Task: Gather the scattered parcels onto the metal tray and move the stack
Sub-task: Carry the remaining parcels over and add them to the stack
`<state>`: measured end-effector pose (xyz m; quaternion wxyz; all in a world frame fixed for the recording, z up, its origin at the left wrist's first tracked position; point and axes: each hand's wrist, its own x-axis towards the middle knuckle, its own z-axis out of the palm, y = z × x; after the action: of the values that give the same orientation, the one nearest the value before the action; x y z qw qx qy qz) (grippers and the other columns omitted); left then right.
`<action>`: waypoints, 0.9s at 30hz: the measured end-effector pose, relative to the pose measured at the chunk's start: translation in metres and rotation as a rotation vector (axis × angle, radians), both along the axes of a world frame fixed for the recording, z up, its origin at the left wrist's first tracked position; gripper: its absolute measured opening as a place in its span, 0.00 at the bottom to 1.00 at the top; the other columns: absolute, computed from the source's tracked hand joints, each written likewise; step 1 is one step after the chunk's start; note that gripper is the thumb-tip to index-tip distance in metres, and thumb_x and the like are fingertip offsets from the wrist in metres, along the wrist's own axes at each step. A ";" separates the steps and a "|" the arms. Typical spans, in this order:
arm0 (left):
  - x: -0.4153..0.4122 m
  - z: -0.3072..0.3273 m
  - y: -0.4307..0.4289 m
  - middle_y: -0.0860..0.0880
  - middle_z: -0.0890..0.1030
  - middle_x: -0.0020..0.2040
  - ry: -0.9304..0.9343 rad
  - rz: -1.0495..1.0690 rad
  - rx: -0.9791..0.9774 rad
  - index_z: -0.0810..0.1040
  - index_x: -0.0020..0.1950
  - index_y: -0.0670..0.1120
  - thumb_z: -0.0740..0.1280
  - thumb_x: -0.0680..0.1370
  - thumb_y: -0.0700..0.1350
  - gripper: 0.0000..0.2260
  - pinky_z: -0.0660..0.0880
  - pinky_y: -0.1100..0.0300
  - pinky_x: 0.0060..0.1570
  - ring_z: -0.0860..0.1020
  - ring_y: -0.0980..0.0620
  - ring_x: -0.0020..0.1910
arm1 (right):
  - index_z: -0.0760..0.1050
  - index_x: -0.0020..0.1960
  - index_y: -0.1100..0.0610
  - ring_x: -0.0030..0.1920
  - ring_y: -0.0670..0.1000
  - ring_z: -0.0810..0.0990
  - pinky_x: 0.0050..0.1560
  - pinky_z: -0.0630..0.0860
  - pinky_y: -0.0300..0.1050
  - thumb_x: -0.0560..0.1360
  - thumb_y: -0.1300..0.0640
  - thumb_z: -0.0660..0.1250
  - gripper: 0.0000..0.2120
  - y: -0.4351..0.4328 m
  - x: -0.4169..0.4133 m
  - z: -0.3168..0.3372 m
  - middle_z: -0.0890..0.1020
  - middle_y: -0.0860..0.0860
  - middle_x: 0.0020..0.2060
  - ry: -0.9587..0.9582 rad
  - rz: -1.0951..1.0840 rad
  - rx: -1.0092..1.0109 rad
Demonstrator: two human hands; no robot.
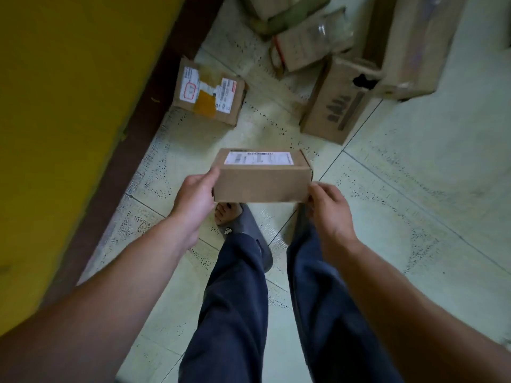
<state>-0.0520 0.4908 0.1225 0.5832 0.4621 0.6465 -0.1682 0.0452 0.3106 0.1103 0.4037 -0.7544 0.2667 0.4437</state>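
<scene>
- Gripping the small parcel (261, 183) at its two ends, the left hand (197, 193) and right hand (329, 208) hold it above the tiled floor (414, 217).
- Its white label (258, 158) is too blurred to read.
- Farther off, a taped parcel (210, 92) by the wall (69, 106) bears two labels, one with a red ring; the print is illegible.

The scene is being viewed through a single wide-angle camera worn on the head, which is being aimed forward and steeply down at the tiled floor (414, 217). The left hand (193, 194), the right hand (329, 205) and the small parcel (262, 183) held between them are being framed close at the centre, while the farther cardboard boxes (340, 106) are being kept along the top edge.
</scene>
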 end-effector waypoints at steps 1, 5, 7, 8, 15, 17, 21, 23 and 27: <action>0.002 0.014 -0.005 0.53 0.77 0.50 0.000 0.044 0.010 0.71 0.59 0.49 0.61 0.81 0.56 0.13 0.74 0.60 0.51 0.76 0.58 0.49 | 0.78 0.48 0.48 0.56 0.52 0.80 0.63 0.75 0.57 0.72 0.40 0.65 0.13 -0.003 0.002 0.014 0.83 0.48 0.50 -0.013 -0.010 0.006; 0.015 0.078 -0.012 0.53 0.79 0.50 -0.050 0.143 0.076 0.72 0.62 0.49 0.62 0.79 0.59 0.18 0.75 0.59 0.47 0.77 0.58 0.49 | 0.75 0.54 0.51 0.56 0.51 0.79 0.57 0.77 0.51 0.79 0.41 0.62 0.14 -0.011 0.010 0.079 0.81 0.49 0.52 -0.076 -0.054 0.025; 0.023 0.118 -0.014 0.55 0.78 0.49 -0.105 0.165 0.090 0.73 0.61 0.52 0.62 0.80 0.57 0.13 0.75 0.65 0.37 0.76 0.61 0.45 | 0.74 0.56 0.52 0.55 0.50 0.78 0.53 0.75 0.46 0.79 0.41 0.61 0.15 -0.010 0.015 0.120 0.80 0.49 0.52 -0.119 -0.061 0.051; 0.026 0.138 -0.016 0.56 0.78 0.48 -0.134 0.164 0.089 0.72 0.60 0.53 0.62 0.81 0.56 0.11 0.74 0.69 0.30 0.76 0.62 0.42 | 0.73 0.54 0.52 0.55 0.50 0.78 0.53 0.75 0.45 0.80 0.42 0.60 0.14 -0.010 0.017 0.136 0.80 0.49 0.52 -0.144 -0.064 0.065; 0.017 0.266 -0.017 0.57 0.80 0.50 -0.287 0.107 0.148 0.75 0.59 0.57 0.61 0.82 0.52 0.07 0.69 0.77 0.26 0.76 0.62 0.41 | 0.74 0.52 0.52 0.56 0.52 0.78 0.52 0.73 0.43 0.80 0.45 0.62 0.10 -0.005 0.031 0.262 0.80 0.52 0.52 -0.254 -0.005 0.147; 0.007 0.304 -0.017 0.58 0.79 0.51 -0.324 0.105 0.162 0.74 0.59 0.58 0.61 0.82 0.51 0.07 0.70 0.77 0.28 0.76 0.61 0.44 | 0.74 0.55 0.52 0.57 0.50 0.78 0.49 0.73 0.39 0.80 0.49 0.62 0.09 -0.001 0.032 0.307 0.80 0.51 0.53 -0.287 0.018 0.197; -0.017 0.355 -0.020 0.54 0.79 0.59 -0.367 0.146 0.179 0.74 0.62 0.60 0.62 0.82 0.50 0.10 0.75 0.68 0.40 0.76 0.55 0.57 | 0.74 0.59 0.48 0.53 0.44 0.75 0.45 0.71 0.35 0.81 0.53 0.61 0.07 0.003 0.025 0.377 0.78 0.45 0.51 -0.339 0.099 0.268; -0.028 0.374 -0.020 0.55 0.79 0.59 -0.389 0.161 0.188 0.74 0.62 0.61 0.62 0.81 0.51 0.10 0.74 0.62 0.46 0.76 0.54 0.58 | 0.75 0.56 0.46 0.53 0.43 0.75 0.49 0.72 0.37 0.81 0.53 0.61 0.06 0.003 0.019 0.401 0.79 0.44 0.51 -0.363 0.150 0.272; -0.053 0.416 -0.030 0.58 0.80 0.54 -0.453 0.132 0.222 0.75 0.60 0.61 0.63 0.81 0.49 0.09 0.74 0.69 0.37 0.77 0.60 0.53 | 0.77 0.52 0.45 0.55 0.45 0.77 0.61 0.72 0.45 0.80 0.54 0.63 0.06 -0.006 0.004 0.441 0.81 0.45 0.50 -0.381 0.225 0.279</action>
<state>-0.1050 0.4609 0.5384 0.6685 0.5059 0.5428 0.0500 0.0494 0.3043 0.5518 0.4951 -0.7861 0.0366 0.3683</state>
